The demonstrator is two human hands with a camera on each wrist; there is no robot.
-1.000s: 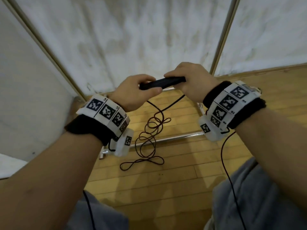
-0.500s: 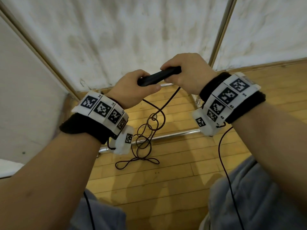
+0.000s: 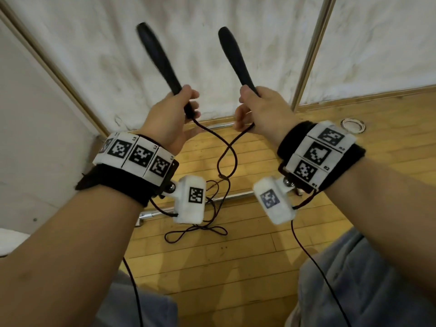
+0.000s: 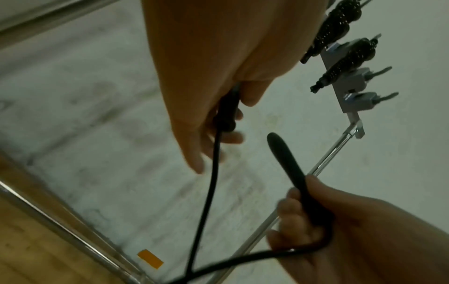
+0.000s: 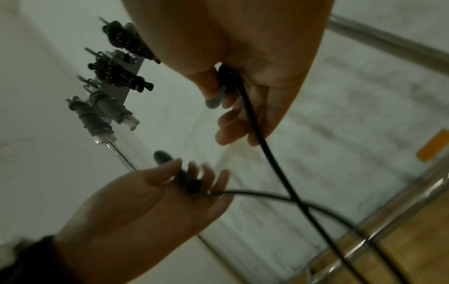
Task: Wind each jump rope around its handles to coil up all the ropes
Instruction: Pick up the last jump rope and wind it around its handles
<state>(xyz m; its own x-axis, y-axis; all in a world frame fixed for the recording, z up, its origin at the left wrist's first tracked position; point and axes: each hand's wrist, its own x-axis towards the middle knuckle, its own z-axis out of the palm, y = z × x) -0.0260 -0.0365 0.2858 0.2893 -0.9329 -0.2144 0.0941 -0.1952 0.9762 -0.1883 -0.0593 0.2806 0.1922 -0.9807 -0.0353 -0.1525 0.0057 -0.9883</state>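
Hands raised side by side, apart, each clamped on one black handle of the same jump rope. Left hand (image 3: 173, 116) gripped the left handle (image 3: 157, 56) at its lower end, thumb and fingers curled round it; handle pointed up and away, tilted left. Right hand (image 3: 262, 112) gripped the right handle (image 3: 236, 56) the same way, likewise tilted left. Rope (image 3: 227, 152) left the base of each handle, the two strands crossing just below and between the hands, then dropping to a loose tangle on the wooden floor (image 3: 236, 267) beneath the wrists. Coiled ropes (image 5: 119, 75) hung on a rack, seen beyond the hands in both wrist views. Small white ring (image 3: 353, 125) lay on the floor right of the right hand.
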